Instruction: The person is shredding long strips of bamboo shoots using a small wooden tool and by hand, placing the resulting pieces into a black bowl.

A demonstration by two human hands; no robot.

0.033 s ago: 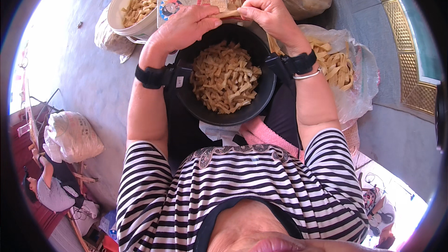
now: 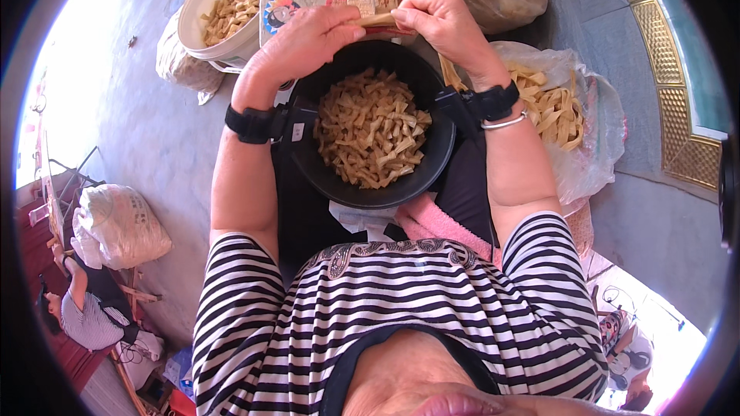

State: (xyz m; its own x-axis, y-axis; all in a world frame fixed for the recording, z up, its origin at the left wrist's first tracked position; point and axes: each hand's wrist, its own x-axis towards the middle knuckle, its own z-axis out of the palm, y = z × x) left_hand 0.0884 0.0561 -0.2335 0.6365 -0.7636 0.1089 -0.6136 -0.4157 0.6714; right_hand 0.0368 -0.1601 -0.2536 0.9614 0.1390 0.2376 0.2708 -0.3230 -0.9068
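Seated person viewed from above. Left hand (image 2: pixel 308 35) and right hand (image 2: pixel 439 23) meet just beyond the far rim of the black bowl (image 2: pixel 308 169), fingers of both pinched on one tan strip (image 2: pixel 375 21). The bowl, on the lap, holds cut tan pieces (image 2: pixel 370 139). Right of the bowl, a plastic bag of strips (image 2: pixel 586 154); beyond its left side, a white bucket (image 2: pixel 204 8).
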